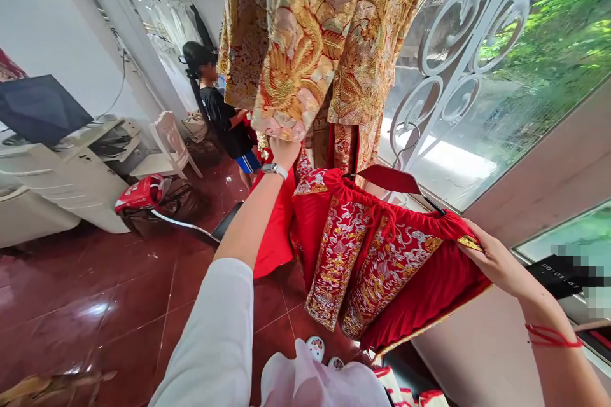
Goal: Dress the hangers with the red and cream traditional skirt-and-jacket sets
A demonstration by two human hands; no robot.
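A red embroidered skirt (377, 254) with gold and silver panels hangs from a red hanger (389, 179) in front of me. My right hand (494, 261) grips its right waist edge. My left hand (285, 151), a watch on its wrist, reaches up under the hem of a gold embroidered robe (305, 44) that hangs from above, and its fingers are closed there on cloth, hidden by the robe's hem. Another piece of plain red cloth (274, 229) hangs beside my left forearm.
A window with a white scrolled grille (458, 44) fills the right side above a ledge (548, 172). Another person in dark clothes (224, 117) stands behind the robe. At left are a white desk (71, 172) with a monitor (38, 108), a white chair (172, 140) and a red bag (140, 194) on the dark red tiled floor.
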